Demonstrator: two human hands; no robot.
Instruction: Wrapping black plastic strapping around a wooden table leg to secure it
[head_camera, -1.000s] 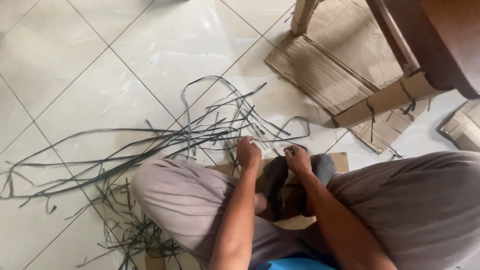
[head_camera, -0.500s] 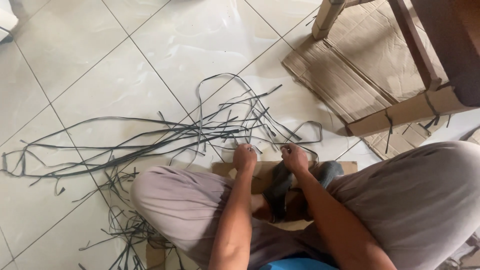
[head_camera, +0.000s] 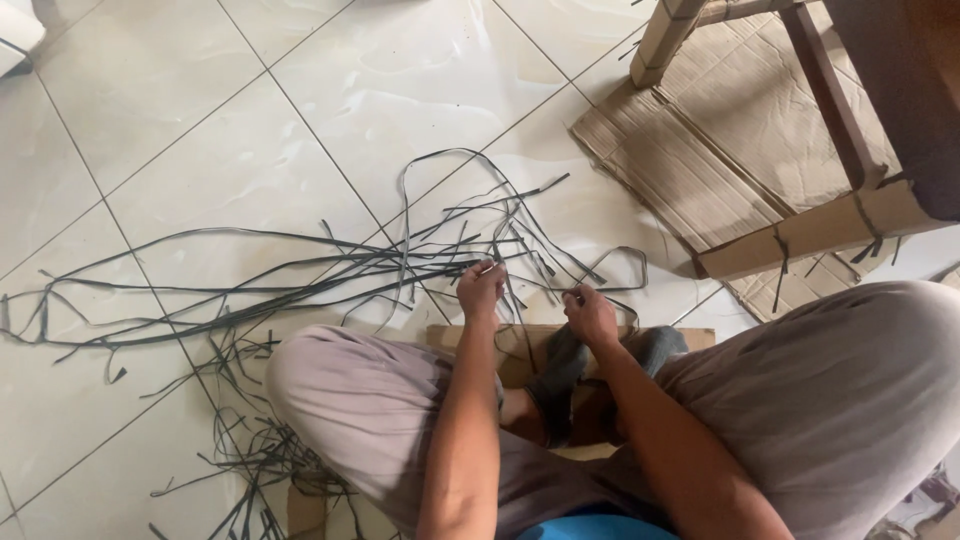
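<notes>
I sit on the floor with my knees spread, in grey trousers. My left hand (head_camera: 481, 288) is closed on a thin dark strip (head_camera: 506, 290) that runs down between my hands. My right hand (head_camera: 590, 313) pinches the same strip lower, just above a dark grey shoe (head_camera: 556, 375). Both hands hover over a flat piece of cardboard (head_camera: 520, 345) under my feet. A long tangle of dark flat strips (head_camera: 300, 270) spreads over the white tiles to the left and ahead of my hands.
Flattened cardboard sheets (head_camera: 700, 160) lie at the upper right under wooden furniture legs (head_camera: 663, 35). A dark wooden piece (head_camera: 910, 80) fills the top right corner. Short strip scraps (head_camera: 250, 460) litter the floor by my left knee.
My left hand has risen and moved forward, pulling the strip up. My right hand stayed near the shoe. The view shifted slightly.
</notes>
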